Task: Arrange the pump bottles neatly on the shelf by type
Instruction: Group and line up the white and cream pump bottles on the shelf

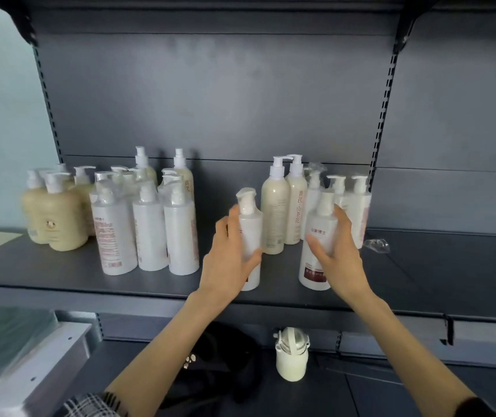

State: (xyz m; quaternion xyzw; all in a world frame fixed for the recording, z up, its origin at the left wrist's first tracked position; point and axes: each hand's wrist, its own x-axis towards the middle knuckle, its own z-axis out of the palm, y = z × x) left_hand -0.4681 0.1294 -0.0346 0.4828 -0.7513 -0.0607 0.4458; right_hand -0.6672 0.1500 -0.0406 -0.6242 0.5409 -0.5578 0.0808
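On the grey shelf, my left hand grips a white pump bottle near the front edge, fingers round its left side and thumb across its front. A second white pump bottle with a dark red label stands to the right, held by my right hand. Behind them stand two tall cream bottles and more white ones. At the left are several white bottles and squat beige bottles.
A scrap of clear plastic wrap lies on the shelf right of the bottles. On the lower shelf sit a white flask and a black bag. A metal box is at the lower left.
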